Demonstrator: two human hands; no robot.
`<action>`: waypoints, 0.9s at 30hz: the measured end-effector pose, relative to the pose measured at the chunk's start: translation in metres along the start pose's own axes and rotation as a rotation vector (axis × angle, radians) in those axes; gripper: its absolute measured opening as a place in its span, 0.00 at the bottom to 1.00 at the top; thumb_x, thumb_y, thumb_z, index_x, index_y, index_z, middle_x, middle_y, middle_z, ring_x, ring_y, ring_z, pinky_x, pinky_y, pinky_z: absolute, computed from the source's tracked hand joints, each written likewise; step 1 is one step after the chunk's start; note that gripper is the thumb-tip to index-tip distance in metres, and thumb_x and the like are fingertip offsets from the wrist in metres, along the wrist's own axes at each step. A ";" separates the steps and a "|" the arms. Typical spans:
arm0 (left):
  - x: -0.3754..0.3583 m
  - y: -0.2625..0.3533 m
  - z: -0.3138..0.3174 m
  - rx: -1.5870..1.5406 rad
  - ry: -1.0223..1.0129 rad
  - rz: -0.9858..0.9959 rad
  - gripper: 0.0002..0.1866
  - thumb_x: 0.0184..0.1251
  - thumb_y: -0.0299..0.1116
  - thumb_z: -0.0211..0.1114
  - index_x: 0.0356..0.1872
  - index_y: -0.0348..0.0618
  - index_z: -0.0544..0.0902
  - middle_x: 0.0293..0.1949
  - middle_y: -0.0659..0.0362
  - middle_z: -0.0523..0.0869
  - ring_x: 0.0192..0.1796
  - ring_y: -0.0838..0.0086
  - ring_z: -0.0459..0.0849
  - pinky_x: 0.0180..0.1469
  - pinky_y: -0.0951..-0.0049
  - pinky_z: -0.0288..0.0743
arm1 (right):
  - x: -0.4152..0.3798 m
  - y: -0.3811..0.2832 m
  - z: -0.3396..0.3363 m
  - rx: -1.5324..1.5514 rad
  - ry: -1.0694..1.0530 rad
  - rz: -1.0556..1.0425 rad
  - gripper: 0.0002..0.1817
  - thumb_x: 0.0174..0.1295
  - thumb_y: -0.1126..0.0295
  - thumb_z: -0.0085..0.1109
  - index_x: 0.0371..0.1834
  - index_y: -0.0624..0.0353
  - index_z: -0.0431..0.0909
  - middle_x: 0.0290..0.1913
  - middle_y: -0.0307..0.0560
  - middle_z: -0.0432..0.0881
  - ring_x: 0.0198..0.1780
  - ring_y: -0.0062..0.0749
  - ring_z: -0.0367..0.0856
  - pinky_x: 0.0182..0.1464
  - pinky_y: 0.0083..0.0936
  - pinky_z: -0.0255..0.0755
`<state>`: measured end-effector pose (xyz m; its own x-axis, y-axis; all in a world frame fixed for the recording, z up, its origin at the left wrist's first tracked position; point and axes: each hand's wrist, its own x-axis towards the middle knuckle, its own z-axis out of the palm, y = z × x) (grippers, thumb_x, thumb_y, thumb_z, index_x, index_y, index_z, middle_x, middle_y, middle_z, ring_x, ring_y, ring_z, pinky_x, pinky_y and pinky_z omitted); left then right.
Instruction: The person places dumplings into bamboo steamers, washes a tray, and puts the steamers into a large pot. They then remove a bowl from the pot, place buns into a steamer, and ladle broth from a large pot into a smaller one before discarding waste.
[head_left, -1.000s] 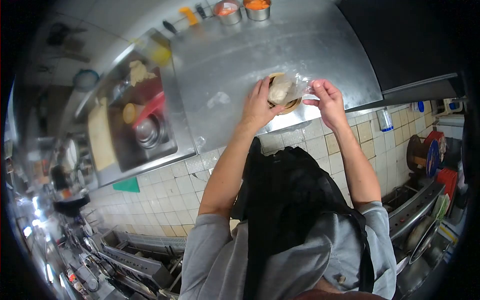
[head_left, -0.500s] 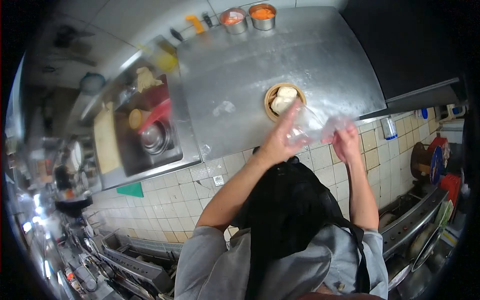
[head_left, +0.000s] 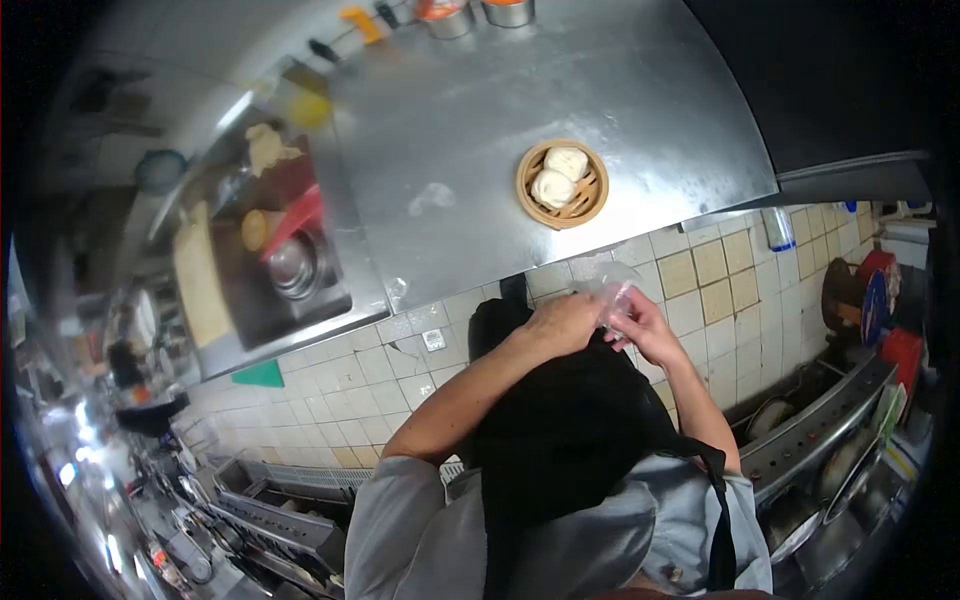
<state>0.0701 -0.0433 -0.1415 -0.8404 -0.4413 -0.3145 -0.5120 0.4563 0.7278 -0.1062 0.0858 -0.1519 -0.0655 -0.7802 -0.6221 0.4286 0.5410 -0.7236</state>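
Note:
Close to my body, past the counter's front edge, my left hand point(head_left: 565, 325) and my right hand point(head_left: 643, 328) are together at a clear plastic bag point(head_left: 617, 292). The fingers of both hands are closed on the crumpled film. Beyond them, on the steel counter point(head_left: 450, 130), stands a round bamboo steamer point(head_left: 526, 196). Two white buns, one at the back point(head_left: 567, 162) and one in front point(head_left: 552, 189), lie on its slats. Neither hand touches the steamer.
On the left is a sink point(head_left: 330, 290) with metal bowls point(head_left: 292, 268), a red item point(head_left: 295, 220) and a pale board point(head_left: 203, 280). Two metal containers point(head_left: 450, 22) point(head_left: 508, 12) stand at the counter's back. A dark surface point(head_left: 820, 90) lies at the right.
Both hands have drawn back from the steamer toward my body and come together. The bag is now bunched between them, and both buns show fully. The view has shifted slightly.

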 end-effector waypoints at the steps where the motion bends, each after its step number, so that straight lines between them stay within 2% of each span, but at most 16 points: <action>1: 0.000 -0.004 0.003 -0.084 -0.090 0.102 0.13 0.67 0.31 0.64 0.50 0.40 0.79 0.42 0.43 0.86 0.47 0.45 0.86 0.48 0.51 0.79 | 0.014 0.006 0.000 -0.118 -0.063 -0.023 0.19 0.73 0.65 0.63 0.63 0.58 0.74 0.43 0.42 0.83 0.34 0.25 0.83 0.29 0.23 0.83; 2: -0.003 -0.009 0.001 -0.164 -0.173 0.197 0.19 0.67 0.32 0.65 0.57 0.41 0.79 0.43 0.43 0.87 0.47 0.46 0.86 0.48 0.52 0.79 | 0.028 0.014 -0.001 -0.237 -0.137 -0.049 0.16 0.74 0.65 0.62 0.60 0.58 0.76 0.40 0.42 0.83 0.31 0.22 0.82 0.27 0.21 0.81; 3: -0.012 -0.015 -0.005 -0.164 -0.165 0.192 0.19 0.67 0.32 0.65 0.57 0.41 0.79 0.43 0.43 0.87 0.47 0.46 0.86 0.48 0.52 0.79 | 0.040 0.024 -0.003 -0.242 -0.145 -0.049 0.16 0.74 0.65 0.62 0.60 0.58 0.76 0.40 0.42 0.83 0.31 0.22 0.82 0.27 0.21 0.81; 5: -0.037 -0.031 -0.022 -0.301 -0.130 0.058 0.34 0.68 0.38 0.69 0.74 0.47 0.70 0.44 0.44 0.87 0.47 0.53 0.88 0.49 0.56 0.80 | 0.065 0.044 -0.014 -0.262 -0.047 -0.033 0.09 0.75 0.66 0.61 0.50 0.59 0.80 0.31 0.38 0.81 0.25 0.18 0.78 0.23 0.18 0.75; 7: -0.064 -0.039 -0.047 -0.417 -0.276 -0.283 0.44 0.69 0.45 0.72 0.82 0.53 0.59 0.52 0.45 0.87 0.54 0.62 0.88 0.54 0.60 0.80 | 0.093 0.071 -0.024 -0.243 0.007 -0.041 0.07 0.75 0.67 0.60 0.43 0.60 0.80 0.27 0.37 0.78 0.21 0.17 0.75 0.21 0.17 0.71; 9: -0.114 -0.076 -0.028 -0.643 -0.111 -0.423 0.43 0.69 0.49 0.72 0.81 0.53 0.62 0.61 0.46 0.84 0.63 0.63 0.83 0.61 0.63 0.79 | 0.123 0.108 -0.047 -0.205 0.110 0.013 0.08 0.74 0.66 0.61 0.42 0.59 0.81 0.25 0.35 0.77 0.21 0.15 0.74 0.20 0.17 0.71; 11: -0.171 -0.102 -0.007 -0.599 -0.025 -0.587 0.40 0.70 0.51 0.71 0.79 0.53 0.65 0.65 0.46 0.82 0.68 0.59 0.80 0.68 0.64 0.73 | 0.149 0.127 -0.061 -0.169 0.153 0.025 0.08 0.75 0.66 0.60 0.41 0.59 0.81 0.24 0.36 0.76 0.22 0.17 0.75 0.22 0.19 0.73; 13: -0.229 -0.107 0.014 -0.557 -0.049 -0.764 0.37 0.72 0.53 0.68 0.77 0.49 0.69 0.67 0.47 0.81 0.69 0.59 0.78 0.71 0.63 0.69 | 0.180 0.153 -0.072 -0.036 0.234 0.070 0.08 0.75 0.67 0.59 0.40 0.60 0.81 0.25 0.37 0.78 0.23 0.20 0.76 0.24 0.22 0.76; 14: -0.250 -0.103 0.023 -0.713 -0.110 -0.922 0.37 0.74 0.54 0.66 0.77 0.48 0.69 0.67 0.48 0.81 0.69 0.60 0.78 0.71 0.63 0.69 | 0.203 0.175 -0.085 -0.054 0.226 0.056 0.09 0.75 0.68 0.58 0.40 0.62 0.80 0.28 0.38 0.80 0.23 0.23 0.76 0.25 0.24 0.77; 15: -0.268 -0.101 0.031 -0.871 -0.169 -1.083 0.37 0.75 0.56 0.64 0.77 0.47 0.69 0.67 0.48 0.81 0.69 0.62 0.78 0.71 0.64 0.69 | 0.221 0.181 -0.092 -0.037 0.221 0.093 0.10 0.74 0.68 0.59 0.48 0.65 0.81 0.40 0.44 0.84 0.35 0.29 0.83 0.38 0.30 0.82; 17: -0.292 -0.095 0.048 -1.164 -0.105 -1.301 0.35 0.77 0.57 0.60 0.77 0.46 0.70 0.66 0.51 0.82 0.69 0.65 0.77 0.69 0.63 0.70 | 0.257 0.211 -0.089 0.097 0.344 -0.291 0.18 0.73 0.67 0.60 0.61 0.66 0.76 0.54 0.49 0.83 0.53 0.33 0.82 0.55 0.33 0.80; 19: -0.242 -0.059 -0.004 -0.963 -0.143 -1.291 0.35 0.78 0.55 0.59 0.76 0.44 0.69 0.64 0.47 0.83 0.64 0.63 0.82 0.65 0.61 0.74 | 0.282 0.221 -0.093 0.171 0.392 -0.385 0.20 0.72 0.68 0.61 0.63 0.66 0.76 0.56 0.49 0.82 0.55 0.33 0.81 0.58 0.33 0.78; 21: -0.223 -0.057 -0.013 -0.520 -0.073 -1.058 0.30 0.76 0.47 0.64 0.72 0.42 0.74 0.59 0.44 0.86 0.58 0.60 0.87 0.61 0.61 0.79 | 0.300 0.224 -0.094 0.214 0.419 -0.373 0.21 0.71 0.68 0.61 0.64 0.66 0.75 0.58 0.50 0.82 0.56 0.34 0.80 0.60 0.33 0.76; 23: -0.187 -0.056 -0.020 -0.314 0.425 -0.769 0.22 0.70 0.35 0.71 0.62 0.40 0.82 0.52 0.45 0.89 0.52 0.53 0.90 0.57 0.60 0.82 | 0.303 0.227 -0.095 0.222 0.427 -0.356 0.22 0.71 0.69 0.62 0.65 0.66 0.74 0.59 0.50 0.81 0.58 0.35 0.80 0.62 0.33 0.75; 25: -0.131 -0.050 -0.053 -0.114 0.646 -0.444 0.19 0.62 0.27 0.76 0.54 0.40 0.84 0.48 0.49 0.90 0.49 0.53 0.89 0.53 0.60 0.82 | 0.297 0.232 -0.096 0.193 0.426 -0.350 0.24 0.70 0.69 0.63 0.66 0.66 0.74 0.61 0.51 0.80 0.59 0.36 0.79 0.64 0.33 0.73; 27: -0.085 -0.051 -0.075 0.056 0.682 -0.290 0.19 0.62 0.28 0.76 0.53 0.39 0.83 0.50 0.48 0.88 0.51 0.57 0.87 0.55 0.62 0.80 | 0.280 0.234 -0.098 0.121 0.424 -0.340 0.25 0.69 0.70 0.64 0.68 0.65 0.73 0.63 0.52 0.79 0.61 0.37 0.78 0.66 0.33 0.71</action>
<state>0.1804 -0.0872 -0.1059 -0.3829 -0.9234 -0.0276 -0.7200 0.2795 0.6352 -0.1128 0.0250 -0.5251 -0.5642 -0.6964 -0.4435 0.4188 0.2216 -0.8806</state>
